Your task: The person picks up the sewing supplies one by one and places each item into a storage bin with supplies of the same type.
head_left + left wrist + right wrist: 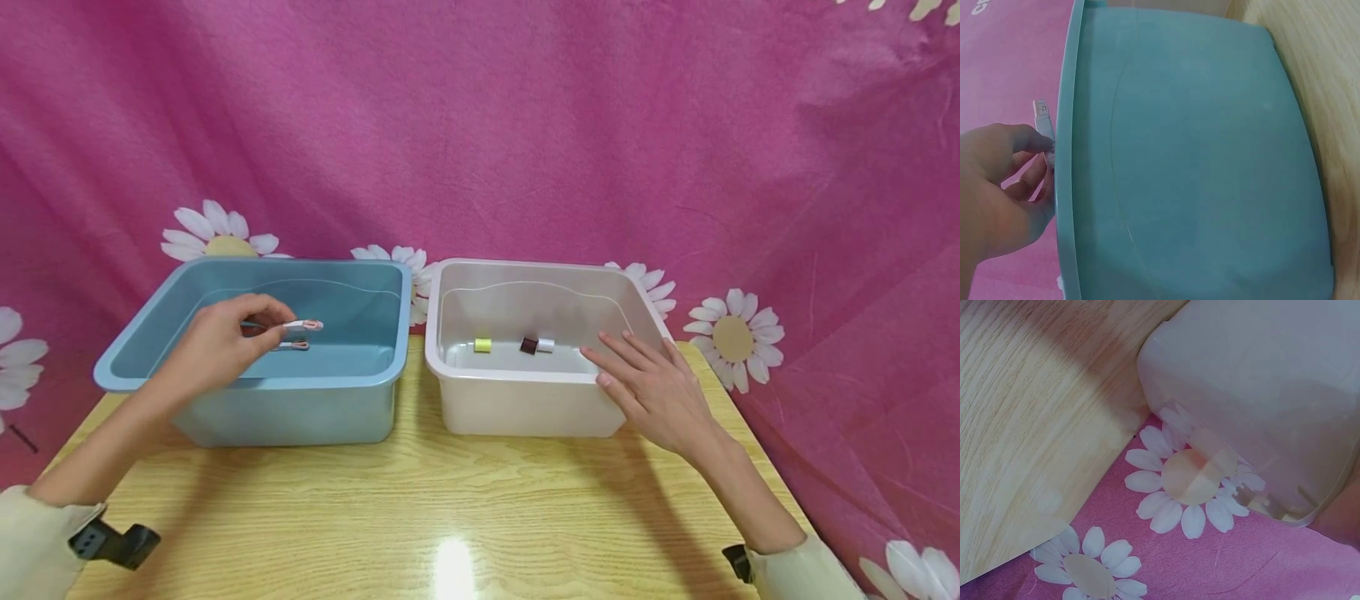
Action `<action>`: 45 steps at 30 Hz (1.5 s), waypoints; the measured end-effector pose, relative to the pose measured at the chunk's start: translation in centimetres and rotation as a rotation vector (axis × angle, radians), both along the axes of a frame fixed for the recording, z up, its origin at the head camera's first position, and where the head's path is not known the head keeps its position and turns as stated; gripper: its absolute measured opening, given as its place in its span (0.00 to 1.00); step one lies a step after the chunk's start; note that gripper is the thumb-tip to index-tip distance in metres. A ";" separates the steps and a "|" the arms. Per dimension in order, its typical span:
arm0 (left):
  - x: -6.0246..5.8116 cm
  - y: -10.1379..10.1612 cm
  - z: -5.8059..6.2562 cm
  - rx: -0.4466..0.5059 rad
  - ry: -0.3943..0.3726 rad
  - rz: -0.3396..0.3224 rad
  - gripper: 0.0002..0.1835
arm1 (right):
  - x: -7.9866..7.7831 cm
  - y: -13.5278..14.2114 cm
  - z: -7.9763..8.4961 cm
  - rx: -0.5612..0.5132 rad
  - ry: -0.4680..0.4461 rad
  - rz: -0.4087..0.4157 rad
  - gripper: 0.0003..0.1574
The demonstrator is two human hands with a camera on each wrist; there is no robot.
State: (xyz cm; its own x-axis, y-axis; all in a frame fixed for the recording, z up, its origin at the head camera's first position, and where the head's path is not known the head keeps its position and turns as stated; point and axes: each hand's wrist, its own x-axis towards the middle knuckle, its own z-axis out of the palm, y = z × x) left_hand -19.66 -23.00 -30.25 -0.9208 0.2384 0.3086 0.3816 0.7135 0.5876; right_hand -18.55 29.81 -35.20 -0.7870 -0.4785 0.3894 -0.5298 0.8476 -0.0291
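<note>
My left hand (225,337) is over the blue bin (330,383), its thumb and fingertips pinching a folded measuring tape (306,325). In the left wrist view, a numbered end of that tape sticks up from the fingers beside the bin's rim. A similar folded strip (294,345) shows inside the blue bin just below. My right hand (660,392), fingers spread and straight, lies at the right front corner of the white bin (525,408). Inside that bin are a yellow spool (482,345), a dark brown spool (528,345) and a white spool (546,345), apparently of thread.
Both bins stand side by side on a wood-grain table (360,517), with a narrow gap between them. Behind and to the right hangs a pink cloth (510,133) printed with white daisies.
</note>
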 end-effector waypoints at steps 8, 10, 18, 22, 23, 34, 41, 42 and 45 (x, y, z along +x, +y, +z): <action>-1.4 -0.3 -0.1 -0.060 -0.037 -0.006 0.08 | 0.0 0.0 0.0 -0.002 0.008 0.004 0.27; -1.8 -0.4 -0.1 -0.068 -0.052 -0.010 0.09 | -0.1 0.0 0.0 -0.001 0.012 0.005 0.27; -2.8 -0.5 -0.3 -0.078 -0.131 -0.028 0.07 | -0.1 0.1 0.0 -0.004 0.018 0.006 0.26; -3.3 -0.5 -0.5 -0.084 -0.151 -0.043 0.07 | -0.1 0.1 0.0 -0.004 0.015 0.006 0.27; -3.5 -0.5 -0.5 -0.087 -0.159 -0.043 0.07 | -0.1 0.1 0.0 -0.004 0.014 0.005 0.27; -4.6 -0.2 -0.8 -0.099 -0.219 -0.050 0.07 | -0.2 0.0 0.0 0.004 0.015 0.004 0.26; -5.2 -0.1 -1.1 -0.122 -0.207 -0.079 0.06 | -0.1 0.0 0.0 0.007 0.015 0.005 0.27; -5.3 -0.2 -1.2 -0.126 -0.208 -0.080 0.05 | -0.1 0.0 0.0 0.006 0.016 0.006 0.27; -5.7 -0.2 -1.5 -0.140 -0.217 -0.077 0.06 | 0.0 0.0 0.0 0.003 0.017 0.008 0.27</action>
